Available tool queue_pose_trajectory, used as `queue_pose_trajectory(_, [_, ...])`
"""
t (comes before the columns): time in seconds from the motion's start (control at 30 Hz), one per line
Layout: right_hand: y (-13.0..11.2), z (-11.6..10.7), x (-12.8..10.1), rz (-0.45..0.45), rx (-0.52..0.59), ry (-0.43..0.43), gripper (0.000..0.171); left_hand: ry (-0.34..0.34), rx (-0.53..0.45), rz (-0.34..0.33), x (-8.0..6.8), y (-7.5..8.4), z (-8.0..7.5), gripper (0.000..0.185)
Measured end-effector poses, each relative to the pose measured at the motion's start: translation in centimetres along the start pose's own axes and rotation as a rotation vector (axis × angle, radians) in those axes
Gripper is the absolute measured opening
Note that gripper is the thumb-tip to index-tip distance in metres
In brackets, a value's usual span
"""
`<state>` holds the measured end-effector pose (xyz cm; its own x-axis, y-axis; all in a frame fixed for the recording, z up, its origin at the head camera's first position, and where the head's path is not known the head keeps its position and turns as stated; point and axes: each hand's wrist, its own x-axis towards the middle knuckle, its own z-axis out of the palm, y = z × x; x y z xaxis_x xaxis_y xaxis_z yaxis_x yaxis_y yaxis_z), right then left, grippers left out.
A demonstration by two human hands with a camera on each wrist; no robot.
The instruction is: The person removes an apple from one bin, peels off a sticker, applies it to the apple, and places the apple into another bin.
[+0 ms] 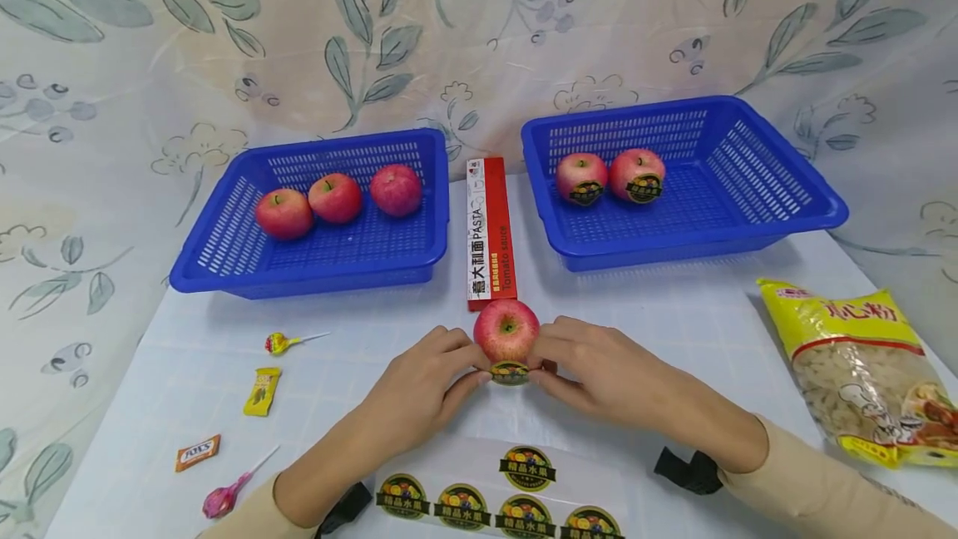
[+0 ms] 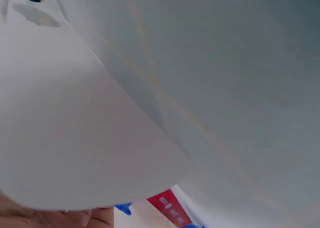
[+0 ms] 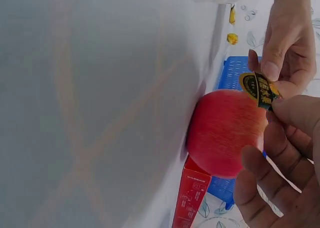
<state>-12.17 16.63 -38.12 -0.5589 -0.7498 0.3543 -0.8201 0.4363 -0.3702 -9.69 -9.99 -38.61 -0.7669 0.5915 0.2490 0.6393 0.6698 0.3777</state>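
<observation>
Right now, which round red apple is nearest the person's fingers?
The apple on the white table; the other five apples sit inside blue plastic baskets.

Red-and-white pasta box [image 1: 490,231], pink lollipop [image 1: 220,501], bag [image 1: 861,377] — yellow-topped

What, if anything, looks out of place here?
Nothing looks spilled or damaged. The loose sweets on the left of the table seem a little odd, lying at different angles near work with apples and stickers.
</observation>
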Motion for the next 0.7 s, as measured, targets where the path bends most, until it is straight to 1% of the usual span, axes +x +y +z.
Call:
queue_pose_trajectory(0.1, [0.2,0.3,0.1,0.011,-0.033,-0.001,0.012,-0.016,0.019,-0.027,0.2,0.1,0.1,0.004])
queue_pose_trajectory(0.2, [0.4,0.6,0.3,0.002,-0.064,0.021,0.013,-0.028,0.032,-0.054,0.4,0.1,0.2,0.004])
queue_pose_trajectory(0.37, [0.6,1.0,0.7,-0.024,-0.100,0.063,0.012,-0.024,0.065,-0.082,0.7,0.0,0.4,0.006])
queue_pose_trajectory(0.53, [0.8,1.0,0.8,-0.008,-0.148,0.074,0.009,-0.015,0.092,-0.074,1.0,-0.1,0.6,0.007])
queue_pose_trajectory(0.7, [1.0,0.9,1.0,-0.023,-0.158,0.077,0.012,0.035,0.106,-0.030,1.2,-0.2,0.7,0.008])
